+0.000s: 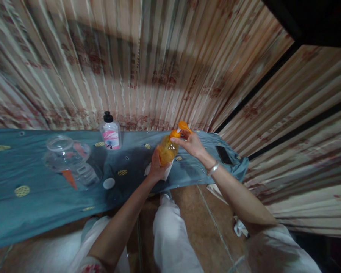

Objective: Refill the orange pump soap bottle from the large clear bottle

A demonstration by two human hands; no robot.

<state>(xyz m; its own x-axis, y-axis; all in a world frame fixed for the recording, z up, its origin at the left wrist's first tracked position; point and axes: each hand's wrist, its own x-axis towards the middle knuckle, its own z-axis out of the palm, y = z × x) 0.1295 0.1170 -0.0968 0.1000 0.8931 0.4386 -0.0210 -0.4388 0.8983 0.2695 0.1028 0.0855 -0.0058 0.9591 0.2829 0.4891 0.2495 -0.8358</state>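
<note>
Head view, left to right: clear glass jar [71,161] lying tipped on blue cloth-covered bench [31,178], white lid [109,183] near it; clear pump bottle [111,132] upright at the back, pink label unreadable. Left hand [155,167], grip wrapped round orange bottle [167,149] above the bench's front edge; right hand [191,143], fingers closed on its orange pump top [182,127]. Dark phone [224,154] flat at right. Striped curtain [165,64] behind, brown tiled floor [196,212] below.

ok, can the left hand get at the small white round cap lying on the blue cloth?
Probably not right away: the left hand is wrapped around the orange pump bottle. The small white round cap lies in the open, nothing over it, so the path looks free once that hand lets go.
</note>
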